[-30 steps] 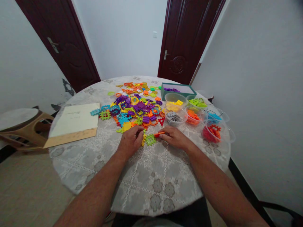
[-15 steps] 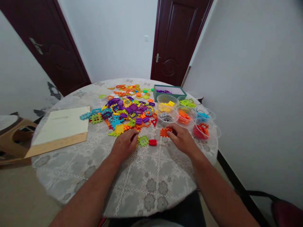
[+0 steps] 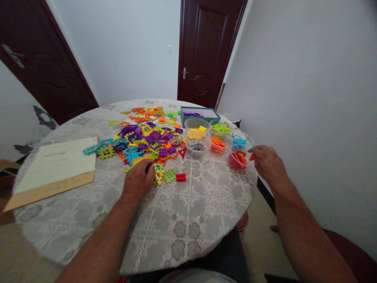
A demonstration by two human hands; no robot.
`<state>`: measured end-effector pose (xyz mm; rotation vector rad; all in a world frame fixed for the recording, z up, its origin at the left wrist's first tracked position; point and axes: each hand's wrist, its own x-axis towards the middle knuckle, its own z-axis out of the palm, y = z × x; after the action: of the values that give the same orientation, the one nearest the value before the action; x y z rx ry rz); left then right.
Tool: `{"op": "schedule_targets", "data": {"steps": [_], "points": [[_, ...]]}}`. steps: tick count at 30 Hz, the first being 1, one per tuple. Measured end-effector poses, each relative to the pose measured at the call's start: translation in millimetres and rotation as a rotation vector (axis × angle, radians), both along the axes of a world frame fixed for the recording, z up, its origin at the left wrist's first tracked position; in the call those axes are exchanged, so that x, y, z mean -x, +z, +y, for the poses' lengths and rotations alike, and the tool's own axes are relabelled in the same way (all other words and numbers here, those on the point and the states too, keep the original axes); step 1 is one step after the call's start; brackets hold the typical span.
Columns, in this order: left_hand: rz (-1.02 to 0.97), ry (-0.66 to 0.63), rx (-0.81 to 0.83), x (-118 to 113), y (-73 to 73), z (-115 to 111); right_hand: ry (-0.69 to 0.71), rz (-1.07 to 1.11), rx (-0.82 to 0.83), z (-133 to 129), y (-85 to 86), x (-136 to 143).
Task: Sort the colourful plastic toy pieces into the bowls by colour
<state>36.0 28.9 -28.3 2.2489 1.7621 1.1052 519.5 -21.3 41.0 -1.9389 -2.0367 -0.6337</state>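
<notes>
My right hand [image 3: 268, 163] is at the table's right edge, just right of the clear bowl of red pieces [image 3: 239, 160]. Its fingertips pinch an orange-red plastic building piece [image 3: 251, 157]. My left hand [image 3: 140, 177] rests on the table at the near edge of the mixed pile, fingers curled and closed; what is inside them is hidden. Right beside its fingers lies a yellow building piece [image 3: 159, 177]. A green lattice piece [image 3: 169, 176] and a red double-tube piece [image 3: 180, 177] continue the row to the right.
A mixed heap of building pieces [image 3: 155, 136] covers the middle of the round table. Clear bowls hold yellow [image 3: 198, 131], grey [image 3: 198, 146], orange [image 3: 218, 144], green [image 3: 221, 127] and blue pieces [image 3: 239, 141]. Behind them stands a green box [image 3: 209, 118]. Paper sheets [image 3: 59, 165] lie left.
My right hand has moved right with the orange-red piece, from the table's middle to beside the red bowl. My left hand stays by the yellow piece. The view has turned slightly right.
</notes>
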Motion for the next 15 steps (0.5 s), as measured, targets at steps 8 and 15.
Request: {"op": "schedule_targets", "data": {"steps": [8,15], "points": [[0.04,-0.007,0.009,0.5,-3.9,3.2,0.283,0.233,0.015,2.3,-26.4,66.1],[0.084,0.001,0.031,5.4,-2.5,6.8,0.577,0.35,0.344,-1.9,-50.3,211.6]]}}
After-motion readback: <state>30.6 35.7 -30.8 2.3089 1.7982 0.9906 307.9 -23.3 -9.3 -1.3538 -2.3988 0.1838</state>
